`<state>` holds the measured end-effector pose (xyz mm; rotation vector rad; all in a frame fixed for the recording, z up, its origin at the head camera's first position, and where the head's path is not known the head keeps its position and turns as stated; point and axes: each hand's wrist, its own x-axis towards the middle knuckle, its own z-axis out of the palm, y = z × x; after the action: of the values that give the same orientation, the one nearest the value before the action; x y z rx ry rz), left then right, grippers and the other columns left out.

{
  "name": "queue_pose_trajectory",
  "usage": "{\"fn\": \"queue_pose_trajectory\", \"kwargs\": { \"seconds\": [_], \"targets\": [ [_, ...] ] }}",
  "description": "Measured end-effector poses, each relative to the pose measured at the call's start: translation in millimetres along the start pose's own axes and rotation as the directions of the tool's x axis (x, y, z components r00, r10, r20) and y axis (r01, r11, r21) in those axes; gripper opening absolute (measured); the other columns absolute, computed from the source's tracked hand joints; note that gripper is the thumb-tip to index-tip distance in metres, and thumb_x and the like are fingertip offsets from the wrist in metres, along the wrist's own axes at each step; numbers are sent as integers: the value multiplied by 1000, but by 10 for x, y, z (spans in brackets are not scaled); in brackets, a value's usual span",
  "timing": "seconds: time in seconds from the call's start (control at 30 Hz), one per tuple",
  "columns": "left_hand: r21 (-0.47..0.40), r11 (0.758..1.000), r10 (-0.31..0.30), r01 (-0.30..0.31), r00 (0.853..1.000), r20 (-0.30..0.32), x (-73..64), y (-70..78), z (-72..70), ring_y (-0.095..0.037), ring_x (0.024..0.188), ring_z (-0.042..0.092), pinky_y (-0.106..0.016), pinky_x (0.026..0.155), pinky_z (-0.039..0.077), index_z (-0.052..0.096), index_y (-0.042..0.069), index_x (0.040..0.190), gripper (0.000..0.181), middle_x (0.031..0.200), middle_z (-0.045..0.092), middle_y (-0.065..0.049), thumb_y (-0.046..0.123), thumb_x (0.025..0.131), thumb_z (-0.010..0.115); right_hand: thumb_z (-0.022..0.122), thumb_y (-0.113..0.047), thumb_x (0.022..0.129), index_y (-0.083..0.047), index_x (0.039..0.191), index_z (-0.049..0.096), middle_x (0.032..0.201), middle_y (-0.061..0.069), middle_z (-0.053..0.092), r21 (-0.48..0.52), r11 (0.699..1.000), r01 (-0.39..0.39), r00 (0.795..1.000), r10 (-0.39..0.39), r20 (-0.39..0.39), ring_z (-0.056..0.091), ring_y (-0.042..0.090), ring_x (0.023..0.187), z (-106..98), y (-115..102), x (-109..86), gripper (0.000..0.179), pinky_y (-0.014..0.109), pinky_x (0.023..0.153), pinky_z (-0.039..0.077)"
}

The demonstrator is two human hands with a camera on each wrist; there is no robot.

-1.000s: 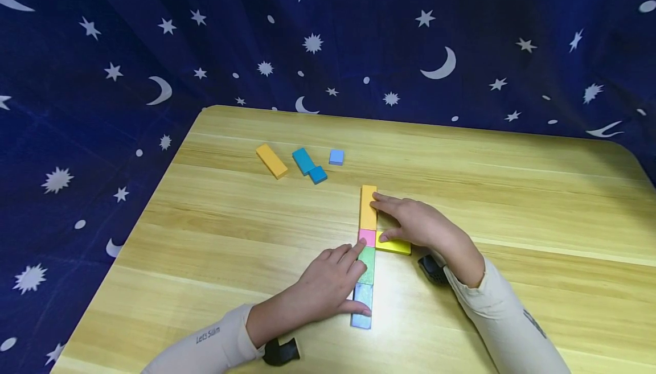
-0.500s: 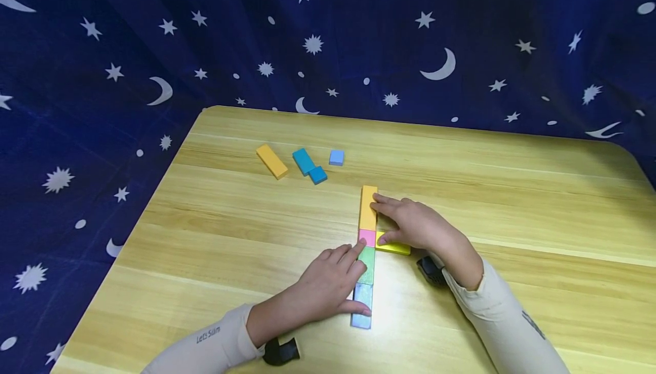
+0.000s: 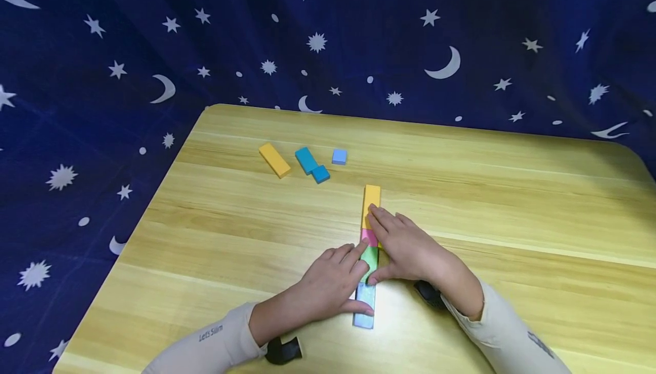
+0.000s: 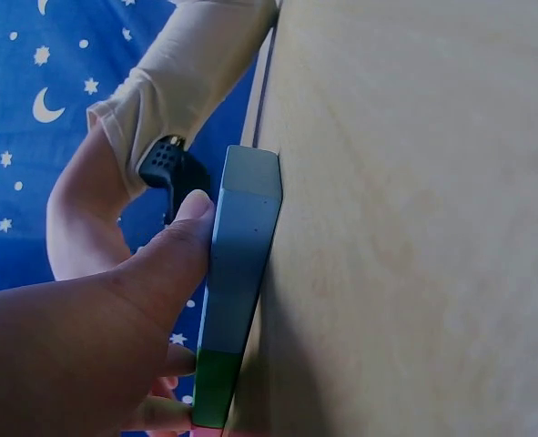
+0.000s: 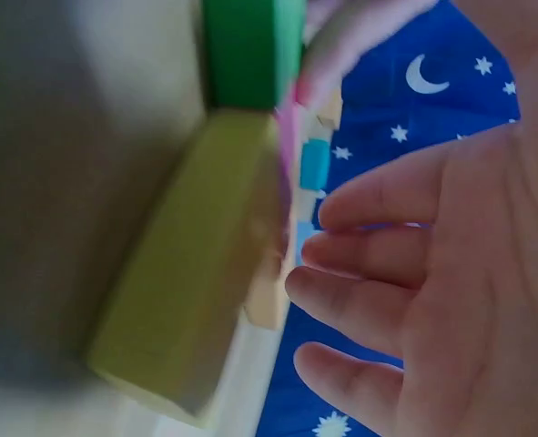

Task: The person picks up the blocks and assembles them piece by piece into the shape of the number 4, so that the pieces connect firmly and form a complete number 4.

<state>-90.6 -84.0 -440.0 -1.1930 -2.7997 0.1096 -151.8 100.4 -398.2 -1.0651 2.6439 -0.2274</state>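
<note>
A straight row of flat blocks lies on the table: orange (image 3: 372, 196) at the far end, then a pink block (image 3: 366, 234), a green block (image 3: 370, 261) and a light blue block (image 3: 365, 294) nearest the person. My left hand (image 3: 328, 286) rests along it, index fingertip on the pink block and thumb on the light blue one. Over the row's right side spreads my right hand (image 3: 414, 253), fingertips at the orange block, thumb by the green and light blue joint. It mostly hides a yellow block (image 5: 173, 273), which juts sideways from the row in the right wrist view.
Farther back on the wooden table (image 3: 230, 209) lie a loose orange block (image 3: 274, 160), a teal block (image 3: 306, 160) with a small blue block (image 3: 320, 174) at its corner, and a small periwinkle block (image 3: 339, 156). A dark blue star-patterned cloth (image 3: 246, 32) hangs behind.
My right hand has come nearer the person and slightly left, its thumb leaving the yellow block for the green block's near end. The left hand stays put; the view shifts slightly.
</note>
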Motion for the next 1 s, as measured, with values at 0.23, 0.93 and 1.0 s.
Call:
{"fn": "queue_pose_trajectory", "kwargs": {
  "seconds": [0.23, 0.93, 1.0],
  "targets": [
    [7, 1000, 1, -1, 1000, -4, 4, 2, -9, -21, 115, 48, -30, 86, 46, 47, 15, 100, 66, 141, 40, -13, 76, 77, 34, 69, -66, 57, 10, 134, 36, 147, 23, 24, -22, 999, -30, 1000, 30, -6, 25, 35, 136, 69, -35, -24, 113, 56, 107, 20],
    [-43, 999, -6, 7, 1000, 11, 0, -5, -13, -21, 116, 48, -31, 85, 47, 48, 16, 102, 65, 143, 37, -13, 75, 77, 36, 71, -63, 57, 10, 136, 33, 148, 25, 20, -15, 998, -56, 998, 56, 14, 22, 35, 137, 72, -73, -14, 114, 51, 104, 29],
    [-52, 999, -10, 11, 1000, 19, 3, 2, -22, -21, 117, 47, -31, 86, 47, 48, 16, 103, 65, 144, 36, -13, 75, 77, 36, 72, -63, 58, 10, 135, 34, 147, 25, 21, -19, 998, -56, 998, 56, 14, 23, 35, 136, 66, -73, -22, 113, 51, 104, 30]
  ]
}}
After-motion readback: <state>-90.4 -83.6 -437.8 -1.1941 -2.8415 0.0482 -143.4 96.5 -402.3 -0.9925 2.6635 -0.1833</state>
